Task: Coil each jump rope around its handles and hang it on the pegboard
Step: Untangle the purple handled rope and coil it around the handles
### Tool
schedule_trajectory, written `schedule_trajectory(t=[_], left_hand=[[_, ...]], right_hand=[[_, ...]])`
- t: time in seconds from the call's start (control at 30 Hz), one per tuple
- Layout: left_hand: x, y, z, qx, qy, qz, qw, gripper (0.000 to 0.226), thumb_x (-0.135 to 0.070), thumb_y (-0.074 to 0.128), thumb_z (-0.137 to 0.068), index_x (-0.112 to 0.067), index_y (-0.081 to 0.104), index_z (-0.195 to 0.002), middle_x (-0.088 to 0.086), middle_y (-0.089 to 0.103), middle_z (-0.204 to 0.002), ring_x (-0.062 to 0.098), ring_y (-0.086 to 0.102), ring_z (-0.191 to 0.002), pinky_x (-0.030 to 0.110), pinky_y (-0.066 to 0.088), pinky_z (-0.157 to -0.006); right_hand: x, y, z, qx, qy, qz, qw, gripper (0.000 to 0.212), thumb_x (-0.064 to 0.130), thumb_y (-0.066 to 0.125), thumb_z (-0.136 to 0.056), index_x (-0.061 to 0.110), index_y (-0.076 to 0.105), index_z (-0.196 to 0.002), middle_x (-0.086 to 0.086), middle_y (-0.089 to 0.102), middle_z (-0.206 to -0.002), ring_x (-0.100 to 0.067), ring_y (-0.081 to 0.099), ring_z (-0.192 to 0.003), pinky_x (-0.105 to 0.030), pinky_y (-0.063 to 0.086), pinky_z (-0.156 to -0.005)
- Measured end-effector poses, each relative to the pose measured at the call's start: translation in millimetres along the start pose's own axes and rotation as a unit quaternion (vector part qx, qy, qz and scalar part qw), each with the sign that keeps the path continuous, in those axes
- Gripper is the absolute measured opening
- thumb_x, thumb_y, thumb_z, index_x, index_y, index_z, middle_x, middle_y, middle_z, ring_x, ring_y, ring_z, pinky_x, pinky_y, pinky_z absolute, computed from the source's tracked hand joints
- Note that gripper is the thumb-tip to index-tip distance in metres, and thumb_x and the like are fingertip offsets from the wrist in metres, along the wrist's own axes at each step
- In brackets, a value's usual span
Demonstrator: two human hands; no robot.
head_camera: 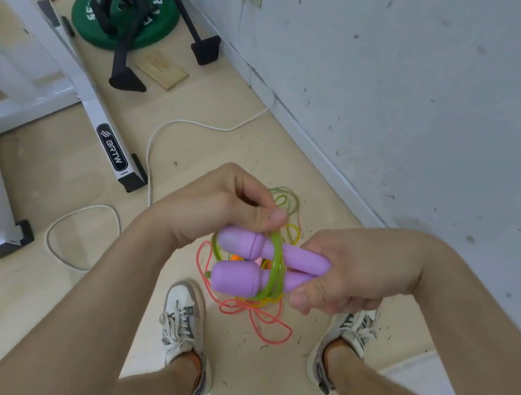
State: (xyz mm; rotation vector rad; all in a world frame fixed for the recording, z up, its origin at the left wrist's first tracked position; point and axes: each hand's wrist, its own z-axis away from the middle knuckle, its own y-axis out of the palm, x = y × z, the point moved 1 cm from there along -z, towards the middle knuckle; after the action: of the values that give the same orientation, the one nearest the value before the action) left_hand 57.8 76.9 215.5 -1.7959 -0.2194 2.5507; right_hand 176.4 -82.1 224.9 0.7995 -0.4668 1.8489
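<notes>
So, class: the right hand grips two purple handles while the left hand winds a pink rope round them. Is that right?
One slip. The head view shows the rope round the purple handles is the green rope, not pink; the pink rope lies on the floor below. The rest holds: right hand grips the handles, left hand winds.
</notes>
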Motion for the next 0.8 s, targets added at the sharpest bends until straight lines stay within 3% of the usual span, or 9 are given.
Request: schedule_trajectory(t=[0.1, 0.17, 0.23, 0.33, 0.43, 0.53, 0.63, 0.7, 0.8], left_hand=[[-4, 3, 2, -0.043, -0.032, 0.151, 0.987, 0.028, -0.020, 0.071, -0.079, -0.003, 0.064, -0.058, 0.004, 0.058, -0.053, 0.005, 0.049, -0.044, 0.015, 0.039, -0.043], [0, 9, -2, -0.109, -0.066, 0.236, 0.964, 0.043, -0.004, 0.048, -0.095, -0.002, 0.059, -0.054, 0.010, 0.053, -0.048, 0.006, 0.042, -0.034, 0.015, 0.034, -0.033], [1, 20, -10, -0.066, -0.022, 0.217, 0.974, 0.027, -0.007, 0.050, -0.091, -0.003, 0.058, -0.065, 0.006, 0.040, -0.052, 0.007, 0.025, -0.038, 0.014, 0.023, -0.033], [8, 26, -20, -0.126, -0.005, 0.032, 0.992, 0.041, -0.014, 0.047, -0.100, -0.020, 0.056, -0.060, -0.009, 0.037, -0.049, 0.004, 0.026, -0.040, 0.018, 0.023, -0.040], [6, 33, -23, -0.191, 0.046, -0.285, 0.938, 0.029, -0.024, 0.050, -0.098, -0.024, 0.056, -0.070, -0.011, 0.044, -0.050, 0.004, 0.043, -0.049, 0.025, 0.029, -0.050], [2, 33, -22, -0.200, 0.030, -0.385, 0.901, 0.023, -0.032, 0.050, -0.096, -0.017, 0.066, -0.089, -0.004, 0.055, -0.060, 0.022, 0.053, -0.066, 0.035, 0.040, -0.062], [-1, 34, -19, -0.191, 0.038, -0.438, 0.877, 0.023, -0.036, 0.052, -0.094, -0.020, 0.067, -0.091, 0.002, 0.066, -0.075, 0.029, 0.058, -0.080, 0.039, 0.047, -0.069], [-3, 37, -17, -0.171, 0.061, -0.478, 0.859, 0.025, -0.039, 0.050, -0.094, -0.020, 0.064, -0.087, 0.000, 0.059, -0.072, 0.027, 0.057, -0.079, 0.037, 0.045, -0.067], [-2, 38, -17, -0.146, 0.132, -0.495, 0.846, 0.026, -0.039, 0.051, -0.094, -0.021, 0.064, -0.081, -0.005, 0.040, -0.067, 0.025, 0.055, -0.075, 0.033, 0.037, -0.059]], right_hand=[[0, 1, 3, 0.028, -0.096, -0.076, 0.992, 0.024, 0.033, 0.073, -0.082, 0.013, 0.062, -0.077, 0.006, 0.037, -0.051, -0.008, 0.026, -0.040, -0.013, 0.020, -0.039], [-1, -3, 4, 0.009, -0.169, -0.165, 0.972, 0.033, 0.047, 0.082, -0.070, 0.020, 0.063, -0.072, 0.007, 0.037, -0.051, -0.004, 0.026, -0.038, -0.010, 0.021, -0.038], [-2, -8, 4, -0.066, -0.204, -0.259, 0.942, 0.034, 0.050, 0.078, -0.071, 0.021, 0.060, -0.071, 0.006, 0.037, -0.053, -0.001, 0.026, -0.038, -0.008, 0.020, -0.036], [-4, -14, -1, -0.235, -0.175, -0.285, 0.912, 0.025, 0.032, 0.064, -0.089, 0.017, 0.051, -0.074, 0.004, 0.034, -0.055, -0.002, 0.023, -0.040, -0.011, 0.016, -0.034], [-5, -14, -8, -0.325, -0.117, -0.241, 0.907, 0.019, 0.022, 0.057, -0.097, 0.014, 0.049, -0.082, 0.005, 0.034, -0.053, -0.004, 0.022, -0.040, -0.015, 0.017, -0.035], [-8, -14, -14, -0.397, -0.069, -0.198, 0.894, 0.026, 0.021, 0.059, -0.097, 0.015, 0.048, -0.074, 0.002, 0.041, -0.055, -0.007, 0.029, -0.039, -0.018, 0.022, -0.036], [-19, -23, -16, -0.509, 0.003, -0.081, 0.857, 0.031, 0.024, 0.059, -0.096, 0.023, 0.048, -0.066, 0.004, 0.045, -0.060, -0.011, 0.041, -0.049, -0.019, 0.029, -0.042], [-26, -27, -14, -0.524, 0.054, 0.021, 0.850, 0.034, 0.029, 0.054, -0.096, 0.026, 0.047, -0.063, 0.008, 0.046, -0.063, -0.016, 0.049, -0.062, -0.021, 0.031, -0.049], [-29, -25, -17, -0.419, 0.118, 0.082, 0.896, 0.036, 0.037, 0.052, -0.095, 0.024, 0.046, -0.063, 0.005, 0.046, -0.061, -0.013, 0.045, -0.053, -0.020, 0.031, -0.048]])
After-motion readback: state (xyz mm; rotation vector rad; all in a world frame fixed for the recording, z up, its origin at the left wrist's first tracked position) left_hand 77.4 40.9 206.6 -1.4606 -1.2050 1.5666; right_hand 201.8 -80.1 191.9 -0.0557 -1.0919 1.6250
